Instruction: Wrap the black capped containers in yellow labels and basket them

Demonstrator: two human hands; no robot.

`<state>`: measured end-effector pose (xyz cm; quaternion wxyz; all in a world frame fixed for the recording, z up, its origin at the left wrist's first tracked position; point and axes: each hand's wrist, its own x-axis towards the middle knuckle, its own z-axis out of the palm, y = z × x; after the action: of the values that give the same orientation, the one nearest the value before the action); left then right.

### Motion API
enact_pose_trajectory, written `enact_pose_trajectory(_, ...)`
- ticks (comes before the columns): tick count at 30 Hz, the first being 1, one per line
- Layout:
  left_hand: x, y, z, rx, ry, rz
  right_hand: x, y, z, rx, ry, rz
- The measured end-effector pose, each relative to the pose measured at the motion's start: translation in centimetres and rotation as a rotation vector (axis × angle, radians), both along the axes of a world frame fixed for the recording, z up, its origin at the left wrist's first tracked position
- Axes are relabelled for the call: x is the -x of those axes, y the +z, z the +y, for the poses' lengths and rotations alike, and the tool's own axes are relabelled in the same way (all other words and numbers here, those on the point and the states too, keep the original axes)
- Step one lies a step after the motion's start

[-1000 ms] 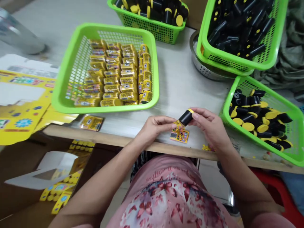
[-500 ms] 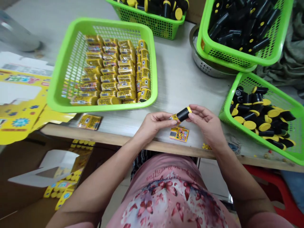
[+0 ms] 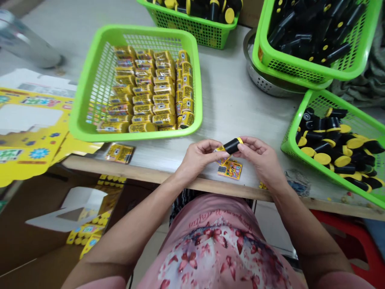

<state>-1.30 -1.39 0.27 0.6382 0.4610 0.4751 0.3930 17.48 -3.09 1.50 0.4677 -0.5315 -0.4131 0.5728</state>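
Observation:
My left hand point(image 3: 204, 156) is closed, with thumb and fingers pinching a yellow printed wrapper point(image 3: 221, 155) at the near end of a small black tube point(image 3: 231, 146). At the tube's other end, with its yellow rim, the fingers of my right hand point(image 3: 260, 158) are closed around it. The tube lies tilted between both hands, just above the table. Below it on the tabletop are flat yellow printed wrappers point(image 3: 234, 170). How far the held wrapper covers the tube is partly hidden by my left fingers.
A green basket point(image 3: 75, 116) holds rows of wrapped yellow pieces. To the right, another green basket point(image 3: 288, 140) contains black-and-yellow tubes. Stacked baskets point(image 3: 300, 72) sit on a metal colander point(image 3: 264, 82). Another wrapper stack point(image 3: 119, 153) lies near the wooden table edge point(image 3: 150, 174).
The view has shifted slightly, so the table items appear farther right. The tube is tilted a little less, and more of the wrapper shows below my left fingers. Both hands keep their hold.

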Motion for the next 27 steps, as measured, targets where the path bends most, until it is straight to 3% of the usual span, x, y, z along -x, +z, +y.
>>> enact_pose_trajectory(4, -0.1, -0.1, -0.1, 0.021, 0.057, 0.000, 0.2, -0.3, -0.1, 0.008, 0.000, -0.005)
enact_pose_trajectory(8, 0.0, -0.1, -0.2, -0.076, 0.106, 0.099, 0.6, -0.4, -0.2, -0.020, 0.017, -0.032)
enact_pose_trajectory(18, -0.3, -0.6, 0.0, -0.068, 0.060, 0.088, 0.6, -0.9, 0.1, 0.011, -0.041, 0.016)
enact_pose_trajectory(27, -0.4, -0.3, 0.0, -0.186, 0.106, 0.166, 0.6, -1.1, 0.1, 0.025, -0.029, 0.091)
